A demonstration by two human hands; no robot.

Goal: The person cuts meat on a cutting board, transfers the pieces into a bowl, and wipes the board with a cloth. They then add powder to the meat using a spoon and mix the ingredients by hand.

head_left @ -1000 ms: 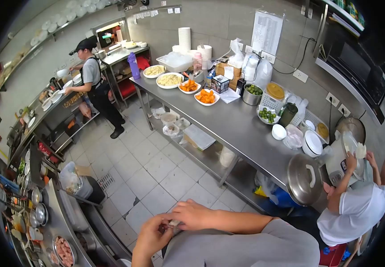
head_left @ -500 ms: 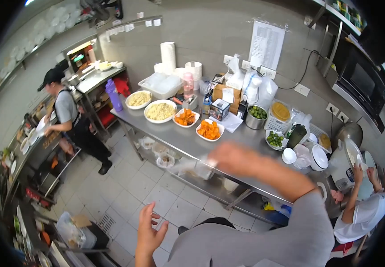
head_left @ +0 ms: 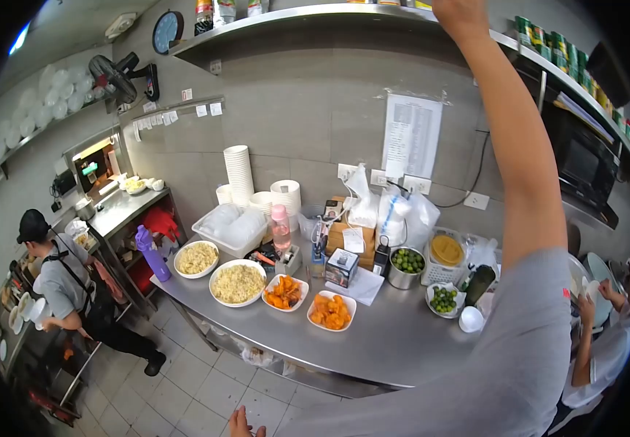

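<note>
My right hand (head_left: 464, 16) is raised to the steel wall shelf (head_left: 315, 16), its fingers cut off by the top of the view, so what it touches is hidden. Low at the bottom edge, my left hand (head_left: 244, 424) shows only its fingertips, apart and holding nothing. On the steel table (head_left: 402, 349) before me stand two bowls of pale chopped food, one bowl (head_left: 237, 282) larger-looking than the other bowl (head_left: 196, 259). Beside them are two white bowls of orange pieces, a left bowl (head_left: 284, 293) and a right bowl (head_left: 331, 312).
A pot of green limes (head_left: 407, 268), a smaller lime bowl (head_left: 443, 300) and a purple bottle (head_left: 152, 255) stand on the table. Paper bowls (head_left: 238, 175) are stacked behind. One co-worker (head_left: 64, 277) holds white dishes at left; another person (head_left: 599, 349) is at right.
My right arm has swung up from over the table to the shelf. The view has tilted upward, and my left hand sits lower in it. The left co-worker has turned, dishes in hand.
</note>
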